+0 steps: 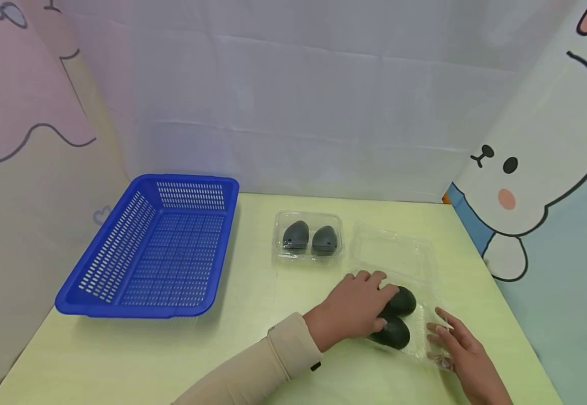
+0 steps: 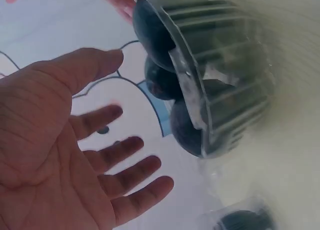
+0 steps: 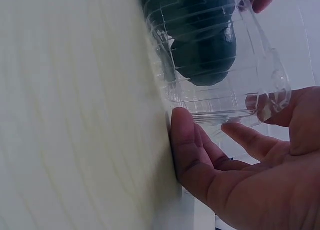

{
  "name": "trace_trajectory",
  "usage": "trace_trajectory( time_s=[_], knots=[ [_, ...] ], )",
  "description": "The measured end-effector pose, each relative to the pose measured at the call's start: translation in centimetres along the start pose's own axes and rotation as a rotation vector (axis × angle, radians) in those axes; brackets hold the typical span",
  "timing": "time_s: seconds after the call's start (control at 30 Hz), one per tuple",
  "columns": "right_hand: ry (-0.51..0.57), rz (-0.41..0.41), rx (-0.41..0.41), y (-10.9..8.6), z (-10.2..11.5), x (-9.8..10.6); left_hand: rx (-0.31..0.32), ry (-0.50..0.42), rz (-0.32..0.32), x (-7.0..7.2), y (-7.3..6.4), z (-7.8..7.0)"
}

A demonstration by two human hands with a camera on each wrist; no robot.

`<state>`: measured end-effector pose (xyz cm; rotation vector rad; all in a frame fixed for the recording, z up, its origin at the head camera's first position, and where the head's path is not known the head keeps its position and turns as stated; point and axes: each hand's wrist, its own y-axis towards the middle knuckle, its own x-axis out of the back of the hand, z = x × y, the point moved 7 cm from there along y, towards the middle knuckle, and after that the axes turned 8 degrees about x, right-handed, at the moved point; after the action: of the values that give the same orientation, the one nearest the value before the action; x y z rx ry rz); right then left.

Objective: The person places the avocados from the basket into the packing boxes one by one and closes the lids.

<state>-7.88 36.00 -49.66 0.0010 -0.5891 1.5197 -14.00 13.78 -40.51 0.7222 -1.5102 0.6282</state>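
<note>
An opened clear plastic clamshell box lies at the right of the table, its lid folded back away from me. Dark green, egg-shaped fruits that look like avocados sit in its ribbed base. My left hand is over their left side in the head view; the left wrist view shows its fingers spread and relaxed beside the fruits, a gap between. At the box's right end, my right hand holds the wall, thumb at the rim and fingers low on the outside, near the tabletop.
A closed clear box with two similar dark fruits stands behind, near the table's middle. On the left is a blue slatted plastic basket. A white sheet hangs behind the table, with cartoon-printed panels at both sides.
</note>
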Motion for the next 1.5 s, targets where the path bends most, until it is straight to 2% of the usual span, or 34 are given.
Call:
trace_trajectory(
  time_s=[0.13, 0.23, 0.37, 0.53, 0.63, 0.83, 1.07, 1.5],
  knots=[
    [0.007, -0.011, 0.022, 0.2, 0.2, 0.1, 0.125, -0.114, 0.024, -0.7, 0.5, 2.1],
    [0.025, -0.014, 0.05, 0.3, 0.4, 0.1, 0.192, -0.189, 0.05, -1.3, 0.7, 3.3],
    [0.021, -0.005, 0.06, 0.5, 0.7, 0.4, 0.234, -0.284, 0.079, -2.0, 0.7, 4.1],
    [-0.049, -0.003, 0.039, 1.3, 1.4, 1.8, 0.281, -0.432, 0.104, -2.9, 1.2, 4.8],
    [-0.066, -0.016, 0.069, 2.1, 2.3, 2.7, 0.306, -0.487, 0.11, -3.4, 1.5, 5.1],
    [-0.049, -0.011, 0.134, 3.5, 3.7, 3.4, 0.331, -0.555, 0.116, -3.9, 1.8, 5.5],
    [-0.018, -0.004, 0.176, 4.5, 4.6, 3.3, 0.319, -0.597, 0.123, -4.1, 1.8, 5.5],
    [0.025, 0.043, 0.175, 5.8, 5.5, 2.3, 0.322, -0.625, 0.15, -4.8, 2.5, 5.4]
  ],
)
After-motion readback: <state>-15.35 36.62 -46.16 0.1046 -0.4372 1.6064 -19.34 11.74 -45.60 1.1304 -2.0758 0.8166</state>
